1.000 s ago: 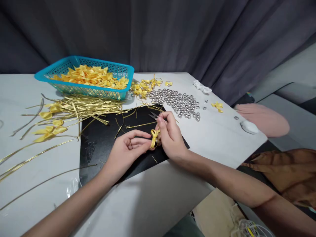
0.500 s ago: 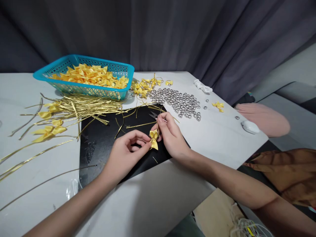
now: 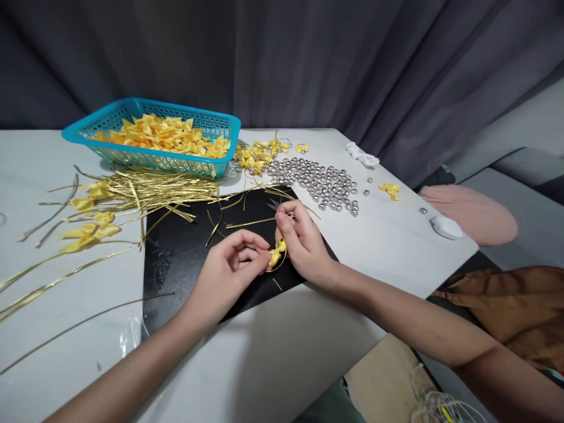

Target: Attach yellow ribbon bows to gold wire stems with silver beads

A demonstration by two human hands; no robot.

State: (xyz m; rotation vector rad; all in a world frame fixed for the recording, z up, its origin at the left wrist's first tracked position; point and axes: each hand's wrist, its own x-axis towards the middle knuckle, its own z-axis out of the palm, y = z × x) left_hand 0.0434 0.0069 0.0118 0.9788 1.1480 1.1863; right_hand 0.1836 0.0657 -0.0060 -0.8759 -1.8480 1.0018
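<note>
"Basket first, quick. What's in it?"

"Blue basket [image 3: 234,135], back edge of the table [image 3: 282,352], left half. Piled with yellow bows [image 3: 163,135], some poking up near the rim. Slotted walls, more yellow showing through."

"Anything else in a container?"

"Rest is loose. Gold strips [image 3: 167,189] bundled just in front of the basket, ends fanning toward the left edge. Silver hearts [image 3: 315,177] spread toward the back right corner. White rounded object [image 3: 446,227] at the far right corner."

"Piece being worked?"

"Yellow bow [image 3: 277,252] with a thin gold loop [image 3: 283,262], between the hands, over the black mat [image 3: 189,249] near the table's front edge."

"Fingers?"

"Left hand [image 3: 231,267]: thumb and index closed on the bow's near side, other fingers bent under. Right hand [image 3: 306,244]: fingers curled in, right against the bow's far end; can't tell what's pinched."

"Blades beside it?"

"Small metal blades [image 3: 272,204] peek out past the right fingers. Held or lying on the mat, can't tell."
</note>
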